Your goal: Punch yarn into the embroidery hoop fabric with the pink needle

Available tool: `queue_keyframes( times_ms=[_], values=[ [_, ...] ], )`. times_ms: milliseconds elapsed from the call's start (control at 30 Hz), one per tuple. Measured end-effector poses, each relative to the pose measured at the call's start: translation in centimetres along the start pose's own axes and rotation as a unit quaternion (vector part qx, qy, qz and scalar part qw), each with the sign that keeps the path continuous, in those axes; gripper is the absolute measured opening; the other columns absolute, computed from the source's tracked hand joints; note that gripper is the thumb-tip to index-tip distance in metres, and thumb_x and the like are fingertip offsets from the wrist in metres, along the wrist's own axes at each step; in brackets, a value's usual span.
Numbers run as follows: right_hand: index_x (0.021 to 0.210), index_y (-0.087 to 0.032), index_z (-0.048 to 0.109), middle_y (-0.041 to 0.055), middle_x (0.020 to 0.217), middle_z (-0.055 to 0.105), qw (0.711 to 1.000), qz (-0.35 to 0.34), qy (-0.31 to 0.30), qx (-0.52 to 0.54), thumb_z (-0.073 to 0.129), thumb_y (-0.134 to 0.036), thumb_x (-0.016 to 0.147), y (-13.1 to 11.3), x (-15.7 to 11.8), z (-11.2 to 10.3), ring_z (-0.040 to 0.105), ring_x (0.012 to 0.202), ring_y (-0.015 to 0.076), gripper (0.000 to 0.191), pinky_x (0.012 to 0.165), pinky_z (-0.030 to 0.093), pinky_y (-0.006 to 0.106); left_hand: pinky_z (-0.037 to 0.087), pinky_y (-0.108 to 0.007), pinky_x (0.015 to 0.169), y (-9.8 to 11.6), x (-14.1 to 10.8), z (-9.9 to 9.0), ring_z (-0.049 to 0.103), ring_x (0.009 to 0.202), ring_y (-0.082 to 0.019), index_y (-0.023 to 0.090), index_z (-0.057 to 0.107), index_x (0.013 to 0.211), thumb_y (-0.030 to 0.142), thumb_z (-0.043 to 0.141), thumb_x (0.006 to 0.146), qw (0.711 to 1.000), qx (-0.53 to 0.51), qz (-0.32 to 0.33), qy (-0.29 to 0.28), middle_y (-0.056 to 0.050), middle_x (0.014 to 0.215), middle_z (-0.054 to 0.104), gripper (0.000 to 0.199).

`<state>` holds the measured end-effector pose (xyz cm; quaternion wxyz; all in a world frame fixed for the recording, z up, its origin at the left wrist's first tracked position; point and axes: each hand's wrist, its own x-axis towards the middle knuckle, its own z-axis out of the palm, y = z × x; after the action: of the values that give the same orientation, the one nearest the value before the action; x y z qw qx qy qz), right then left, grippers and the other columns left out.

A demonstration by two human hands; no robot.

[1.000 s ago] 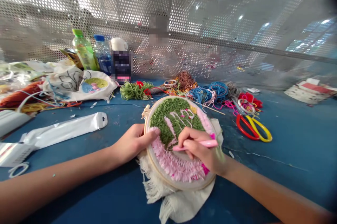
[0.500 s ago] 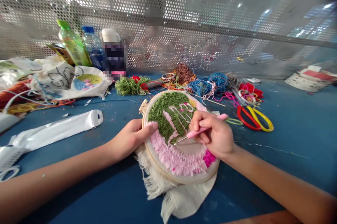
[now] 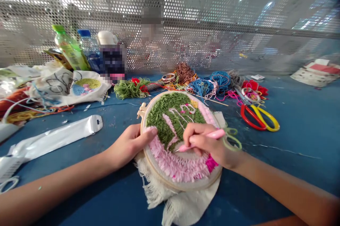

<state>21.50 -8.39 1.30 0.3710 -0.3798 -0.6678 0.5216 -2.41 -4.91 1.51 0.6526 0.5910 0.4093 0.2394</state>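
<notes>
Right hand (image 3: 209,141) grips a pink punch needle (image 3: 216,134), left hand (image 3: 130,144) holds a wooden hoop (image 3: 170,183).
It looks light and stiff: take the rim.

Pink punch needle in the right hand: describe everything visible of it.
A slim, glossy pink plastic punch needle with a thin metal tip, tilted low across the hoop's tufted cloth, tip toward the green and pink loops. The right hand pinches its grip; green yarn loops out past the upper end.

A blue-painted worktable (image 3: 294,144) carries a heap of green yarn (image 3: 129,90), a tangle of blue yarn (image 3: 204,86), red-and-yellow scissors (image 3: 259,118) and a flattened white tube (image 3: 54,141). Two plastic bottles (image 3: 79,47) stand near its back edge, just behind a printed cloth (image 3: 67,87).
</notes>
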Motion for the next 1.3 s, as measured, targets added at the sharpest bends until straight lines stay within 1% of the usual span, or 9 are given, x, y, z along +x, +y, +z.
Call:
queue_keyframes(
  times_ms=[133,233,367,533,667,800,900,1167,1300],
  values=[
    [0.09,-0.019,0.065,0.0012,0.078,0.064,0.982,0.012,-0.113,-0.15,0.051,-0.026,0.088,-0.8,0.3,0.4,0.054,0.064,0.0124,0.015,0.057,0.04,0.024,0.044,-0.02,0.051,0.1,0.2,-0.1,0.055,0.056,-0.011,0.013,0.061,0.074,0.055,0.068,0.078,0.999,-0.029,-0.02,0.019,0.001,0.066,0.063,0.042],
    [0.101,-0.018,0.063,0.0034,0.087,0.065,0.986,0.027,-0.12,-0.11,0.056,-0.038,0.09,-0.9,0.5,0.3,0.058,0.072,0.0151,0.024,0.062,0.044,0.026,0.047,-0.021,0.05,0.5,0.6,-0.2,0.058,0.052,-0.013,0.014,0.062,0.074,0.052,0.071,0.076,0.995,-0.068,-0.051,0.05,0.0,0.064,0.067,0.04],
    [0.11,-0.02,0.062,0.0056,0.102,0.067,0.991,0.004,-0.086,-0.107,0.064,-0.037,0.087,-0.5,0.5,0.4,0.062,0.087,0.0184,0.028,0.073,0.048,0.028,0.054,-0.027,0.055,1.3,0.8,-0.5,0.067,0.056,-0.02,0.013,0.067,0.081,0.049,0.067,0.081,0.982,-0.14,-0.091,0.091,-0.005,0.064,0.072,0.036],
    [0.091,-0.017,0.064,0.0041,0.085,0.067,0.999,-0.004,0.014,-0.052,0.06,-0.031,0.089,0.3,1.1,-0.3,0.061,0.071,0.0138,0.015,0.059,0.045,0.023,0.059,-0.033,0.073,1.4,0.7,0.0,0.074,0.083,-0.026,0.018,0.06,0.12,0.038,0.071,0.081,0.983,-0.174,-0.051,0.015,-0.009,0.105,0.077,0.045],
    [0.089,-0.016,0.063,0.0009,0.076,0.066,0.997,-0.004,-0.027,-0.072,0.057,-0.025,0.09,0.6,1.5,-1.4,0.058,0.06,0.0097,0.011,0.051,0.039,0.019,0.053,-0.031,0.09,0.8,0.4,0.7,0.063,0.116,-0.028,0.021,0.048,0.131,0.03,0.073,0.083,0.995,-0.097,0.003,-0.021,-0.008,0.134,0.064,0.055],
    [0.094,-0.019,0.06,-0.0033,0.072,0.061,0.982,0.02,-0.096,-0.161,0.062,-0.026,0.087,-0.4,1.4,-1.1,0.051,0.058,0.009,0.01,0.052,0.036,0.02,0.05,-0.035,0.098,-0.1,0.3,0.6,0.054,0.127,-0.031,0.019,0.044,0.134,0.033,0.067,0.088,0.997,-0.065,0.033,-0.012,-0.01,0.143,0.056,0.054],
    [0.086,-0.02,0.056,-0.0045,0.068,0.056,0.971,0.004,-0.064,-0.231,0.062,-0.019,0.083,-1.1,1.2,-0.1,0.048,0.059,0.01,0.007,0.055,0.036,0.023,0.045,-0.036,0.105,-0.6,0.3,0.4,0.05,0.131,-0.029,0.022,0.04,0.138,0.033,0.065,0.09,0.996,-0.053,0.067,-0.014,-0.008,0.148,0.051,0.056],
    [0.078,-0.016,0.057,-0.0016,0.066,0.057,0.997,0.024,0.006,0.07,0.056,-0.031,0.089,-0.1,1.4,-1.0,0.048,0.051,0.0076,0.018,0.048,0.035,0.02,0.044,-0.037,0.108,-0.4,0.4,0.7,0.045,0.136,-0.029,0.02,0.032,0.145,0.032,0.062,0.092,0.993,-0.09,0.067,-0.028,-0.009,0.151,0.048,0.062],
    [0.073,-0.015,0.059,-0.0017,0.068,0.056,0.993,-0.005,0.034,0.109,0.057,-0.023,0.083,0.0,1.2,-1.6,0.048,0.05,0.0054,0.013,0.046,0.033,0.019,0.044,-0.037,0.109,-0.2,0.4,0.8,0.044,0.137,-0.029,0.022,0.032,0.147,0.032,0.062,0.092,0.993,-0.098,0.06,-0.025,-0.008,0.152,0.047,0.064]
  ],
)
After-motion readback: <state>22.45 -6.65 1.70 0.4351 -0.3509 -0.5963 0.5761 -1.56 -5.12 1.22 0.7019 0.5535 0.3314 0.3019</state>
